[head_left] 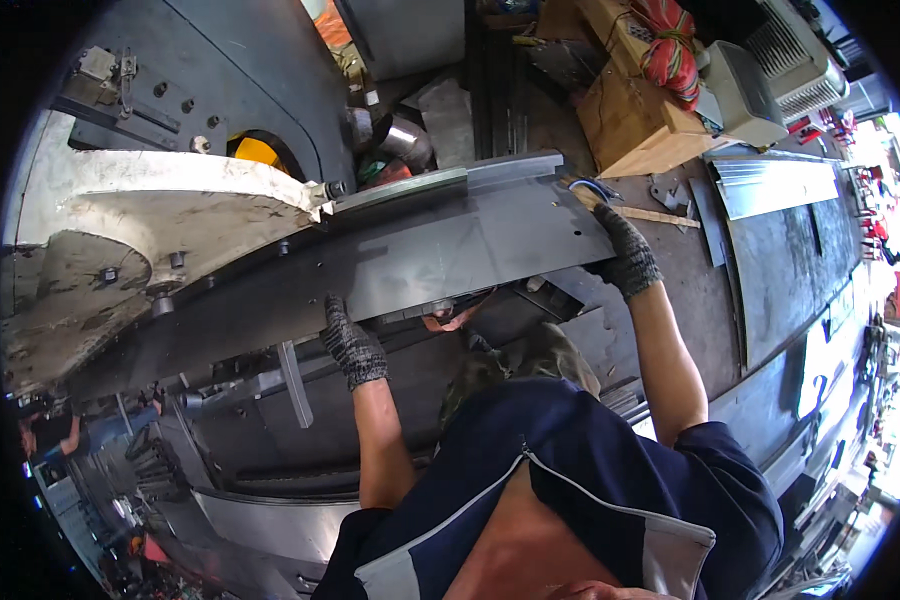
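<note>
A long grey metal sheet (450,258) lies flat in front of me, its left part running beneath the white curved arm (185,195) of a large machine. At the sheet's near edge is my left hand (353,345), in a dark knitted glove, its fingers closed over the edge. My right hand (627,248), gloved alike, grips the sheet's right end; part of its fingers is hidden by the sheet. A few small holes show near that end. Along the far side of the sheet runs a raised metal strip (515,171).
Beyond the sheet's right end stands a wooden box (635,118) with a red striped bundle (670,55) on it. Large metal plates (795,260) lie at the right. An angled metal bar (295,385) sticks out below the sheet. Another person (60,435) is at far left.
</note>
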Available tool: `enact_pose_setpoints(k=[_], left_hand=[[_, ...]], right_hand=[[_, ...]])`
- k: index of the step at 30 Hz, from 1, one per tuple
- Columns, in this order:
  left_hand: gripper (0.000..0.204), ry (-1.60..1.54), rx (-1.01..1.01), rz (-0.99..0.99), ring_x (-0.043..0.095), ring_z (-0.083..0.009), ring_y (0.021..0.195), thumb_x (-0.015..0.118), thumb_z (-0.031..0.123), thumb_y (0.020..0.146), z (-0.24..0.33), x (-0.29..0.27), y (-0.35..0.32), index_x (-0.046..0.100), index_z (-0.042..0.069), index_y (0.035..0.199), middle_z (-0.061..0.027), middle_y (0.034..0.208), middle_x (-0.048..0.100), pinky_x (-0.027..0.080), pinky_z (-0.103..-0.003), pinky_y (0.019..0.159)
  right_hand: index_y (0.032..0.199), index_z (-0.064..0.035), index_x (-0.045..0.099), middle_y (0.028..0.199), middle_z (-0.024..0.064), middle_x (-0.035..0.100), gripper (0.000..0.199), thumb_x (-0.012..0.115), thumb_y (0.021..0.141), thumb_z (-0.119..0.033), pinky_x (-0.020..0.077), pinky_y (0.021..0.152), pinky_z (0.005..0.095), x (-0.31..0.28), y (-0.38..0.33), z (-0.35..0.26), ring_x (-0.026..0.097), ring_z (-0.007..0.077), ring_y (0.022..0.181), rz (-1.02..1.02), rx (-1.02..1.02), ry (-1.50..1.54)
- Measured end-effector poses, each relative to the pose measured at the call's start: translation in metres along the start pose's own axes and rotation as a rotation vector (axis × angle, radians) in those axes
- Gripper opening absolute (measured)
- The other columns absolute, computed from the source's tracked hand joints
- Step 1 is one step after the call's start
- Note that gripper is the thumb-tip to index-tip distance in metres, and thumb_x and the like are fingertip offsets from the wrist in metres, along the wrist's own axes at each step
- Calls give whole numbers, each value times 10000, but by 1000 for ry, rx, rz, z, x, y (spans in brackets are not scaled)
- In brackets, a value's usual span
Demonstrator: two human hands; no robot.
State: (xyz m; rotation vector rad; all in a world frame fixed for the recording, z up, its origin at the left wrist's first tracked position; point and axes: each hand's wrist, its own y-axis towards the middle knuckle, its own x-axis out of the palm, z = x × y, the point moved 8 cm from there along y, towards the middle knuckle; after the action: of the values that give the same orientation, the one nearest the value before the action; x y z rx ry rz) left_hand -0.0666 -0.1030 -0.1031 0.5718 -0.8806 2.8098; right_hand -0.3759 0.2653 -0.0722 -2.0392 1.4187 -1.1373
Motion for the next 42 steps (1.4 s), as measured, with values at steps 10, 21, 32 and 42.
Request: enact_pose_setpoints(k=[10, 21, 32, 42], left_hand=[[283, 365, 266, 72, 574, -307, 997, 483, 2, 845, 20, -5, -11, 553, 9, 1120, -215, 1105, 573, 447, -383, 893], [249, 801, 502, 90, 571, -294, 999, 423, 62, 912, 16, -19, 0, 563, -35, 1094, -227, 1100, 577, 449, -361, 891], [362, 208, 84, 78, 559, -197, 971, 526, 339, 861, 3, 12, -19, 590, 43, 1060, -85, 1077, 585, 461, -347, 802], [273, 456, 269, 65, 567, -224, 898, 448, 160, 896, 1, -19, 17, 584, -49, 1005, -148, 1007, 608, 453, -351, 832]], right_hand=[[1071, -73, 600, 926, 73, 647, 352, 653, 829, -323, 519, 571, 328, 5, -13, -6, 637, 182, 716, 170, -63, -83], [1130, -80, 603, 954, 62, 645, 358, 659, 806, -222, 503, 620, 320, -9, 4, -8, 618, 167, 764, 108, -173, -312], [1076, -98, 607, 930, 61, 653, 339, 678, 807, -292, 497, 590, 324, 9, -10, -12, 625, 159, 752, 183, -123, -71], [1034, -102, 603, 879, 60, 654, 353, 692, 788, -340, 515, 572, 359, 18, -14, -8, 637, 201, 677, 119, -35, -80]])
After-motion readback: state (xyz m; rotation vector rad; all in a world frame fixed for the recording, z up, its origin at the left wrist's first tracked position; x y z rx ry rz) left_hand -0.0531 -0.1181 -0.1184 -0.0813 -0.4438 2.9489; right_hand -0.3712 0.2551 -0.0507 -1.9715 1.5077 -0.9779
